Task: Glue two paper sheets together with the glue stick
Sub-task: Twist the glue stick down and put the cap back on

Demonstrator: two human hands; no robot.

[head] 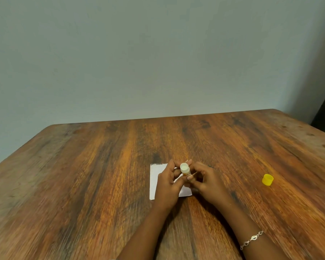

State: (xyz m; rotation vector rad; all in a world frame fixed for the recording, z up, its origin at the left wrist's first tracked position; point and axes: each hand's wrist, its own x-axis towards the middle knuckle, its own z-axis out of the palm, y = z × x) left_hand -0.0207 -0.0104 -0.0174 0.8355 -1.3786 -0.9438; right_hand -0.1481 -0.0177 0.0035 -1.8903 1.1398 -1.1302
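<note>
**Wooden table with an uncapped glue stick held over white paper**

Brown wood grain covers the table (83, 184), whose near and side parts run out of frame and look smeared by blur. Left of centre, white paper (155, 177) lies flat on the wood; only its left strip and a lower right corner show, the rest being hidden under both hands, so whether it is one sheet or two stacked cannot be told. The left hand (167, 186) reaches in from the bottom edge, fingers curled, pinching the upper part of the glue stick (184, 168) between thumb and fingertips. The stick stands roughly upright above the paper, its open white top turned toward the camera; its lower body is covered by fingers, and any label is too small to read. The right hand (206, 182) closes on the base of the stick, fingers bunched, the exact grip hidden. A thin bracelet (251, 239) circles the right wrist. Well apart to the right, the yellow cap (268, 179) rests alone on the table. Behind, a plain pale wall (158, 53) fills the upper half.
</note>
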